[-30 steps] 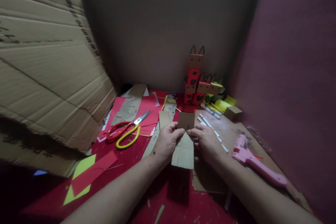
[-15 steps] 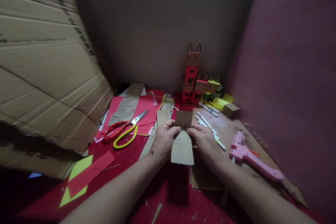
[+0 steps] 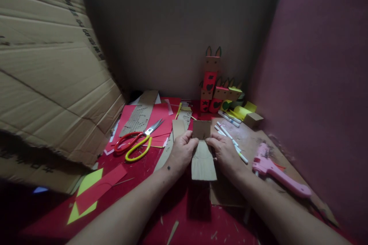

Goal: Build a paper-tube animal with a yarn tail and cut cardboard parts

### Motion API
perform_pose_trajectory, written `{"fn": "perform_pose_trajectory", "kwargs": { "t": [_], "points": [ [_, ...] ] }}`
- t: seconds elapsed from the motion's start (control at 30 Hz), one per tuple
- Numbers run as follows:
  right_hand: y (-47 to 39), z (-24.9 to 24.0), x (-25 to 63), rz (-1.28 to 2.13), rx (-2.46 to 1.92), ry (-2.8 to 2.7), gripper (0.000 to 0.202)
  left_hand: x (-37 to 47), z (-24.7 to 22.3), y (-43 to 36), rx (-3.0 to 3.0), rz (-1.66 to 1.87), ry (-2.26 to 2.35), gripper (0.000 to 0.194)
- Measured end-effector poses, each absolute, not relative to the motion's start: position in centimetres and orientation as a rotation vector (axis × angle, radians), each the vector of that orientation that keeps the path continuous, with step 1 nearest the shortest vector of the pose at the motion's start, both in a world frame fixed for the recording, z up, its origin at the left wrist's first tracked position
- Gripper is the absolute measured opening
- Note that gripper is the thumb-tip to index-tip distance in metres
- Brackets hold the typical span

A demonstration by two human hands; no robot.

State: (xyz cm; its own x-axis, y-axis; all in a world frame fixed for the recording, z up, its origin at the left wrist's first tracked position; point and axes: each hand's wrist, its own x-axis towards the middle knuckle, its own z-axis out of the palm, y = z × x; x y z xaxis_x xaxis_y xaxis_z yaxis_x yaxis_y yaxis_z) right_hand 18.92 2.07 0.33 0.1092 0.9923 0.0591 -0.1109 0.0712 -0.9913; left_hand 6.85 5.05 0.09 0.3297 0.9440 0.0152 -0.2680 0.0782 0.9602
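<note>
A folded cardboard strip is held between both hands over the red tabletop, its upper section raised and its lower section sloping down toward me. My left hand pinches its left edge near the crease, thumb on top. On the opposite edge, my right hand grips with thumb and fingers closed. Behind my left hand lies a small cardboard piece. Scissors with red and yellow handles rest half open to the left. Some fingers are hidden under the strip.
A pink glue gun lies on a cardboard sheet at the right, near white markers. Decorated paper figures stand at the back. Large cardboard leans on the left. Red and yellow paper lies front left.
The strip's lower end has swung slightly to the right. Both hands still hold it, and the view has shifted a little.
</note>
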Motion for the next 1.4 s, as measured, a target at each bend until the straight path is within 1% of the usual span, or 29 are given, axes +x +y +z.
{"fn": "perform_pose_trajectory", "kwargs": {
  "t": [0.13,0.27,0.47,0.63,0.77,0.87,1.0,1.27,1.4],
  "points": [
    [2.18,-0.11,18.77,1.158,-1.082,-1.043,0.007,6.94,0.25,4.85,1.146,1.055,0.777,0.009],
    [2.26,-0.21,18.31,1.279,-0.933,-0.959,0.015,6.98,0.23,4.89,1.153,1.068,0.78,0.012],
    [2.44,0.02,18.36,1.287,-0.87,-0.964,0.018,6.79,0.07,5.1,1.154,1.067,0.756,0.009],
    [2.55,0.14,18.61,1.321,-0.849,-0.917,0.017,6.76,0.08,5.07,1.155,1.053,0.74,0.01],
    [2.54,0.11,18.66,1.323,-0.838,-0.894,0.011,6.86,0.04,4.99,1.142,1.06,0.717,0.009],
    [2.52,-0.12,18.58,1.278,-0.894,-0.886,0.011,6.93,0.04,5.0,1.108,1.079,0.723,0.011],
    [2.48,-0.25,18.39,1.251,-0.909,-0.88,0.02,7.05,0.13,5.17,1.07,1.088,0.751,0.015],
    [3.01,-0.05,18.43,1.268,-0.869,-0.753,0.019,7.63,0.27,5.17,0.964,1.087,0.69,0.026],
    [2.93,0.27,18.27,1.279,-0.877,-0.721,0.021,7.56,0.33,5.06,0.941,1.104,0.693,0.024]
  ]
}}
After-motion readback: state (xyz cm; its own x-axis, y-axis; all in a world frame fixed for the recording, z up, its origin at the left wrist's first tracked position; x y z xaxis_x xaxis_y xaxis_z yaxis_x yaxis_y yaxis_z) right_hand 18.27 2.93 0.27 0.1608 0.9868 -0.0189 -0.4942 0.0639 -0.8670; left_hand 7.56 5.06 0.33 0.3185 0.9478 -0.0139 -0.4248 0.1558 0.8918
